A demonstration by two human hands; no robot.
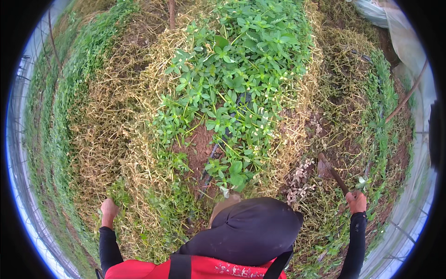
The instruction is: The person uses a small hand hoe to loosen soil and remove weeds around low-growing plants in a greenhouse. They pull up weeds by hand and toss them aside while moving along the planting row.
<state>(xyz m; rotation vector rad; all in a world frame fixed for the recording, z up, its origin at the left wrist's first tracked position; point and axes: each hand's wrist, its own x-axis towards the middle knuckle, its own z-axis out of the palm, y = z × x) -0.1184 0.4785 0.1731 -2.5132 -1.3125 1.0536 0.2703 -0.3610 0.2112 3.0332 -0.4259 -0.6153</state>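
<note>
My left hand [109, 210], at the lower left, grips a bunch of pulled green weeds [119, 192] over withered stalks. At the lower right my right hand [356, 201] is closed around the wooden handle [338, 180] of a small hand hoe. Its metal blade [324, 168] points up and left, close to the ground; whether it touches cannot be told. Pale, wilted leaves [300, 179] lie left of the blade. Before me, dense leafy green plants [244, 69] cover the bed. Reddish bare soil [199, 141] shows at their near edge, beside a black drip hose [210, 158].
Dry, straw-coloured plant litter [108, 115] lines both sides of the bed. A thin wooden stake [407, 92] leans at the right, and another post [171, 14] stands at the top. Clear plastic sheeting [406, 28] hangs at the right. My bent knee [254, 226] is in front.
</note>
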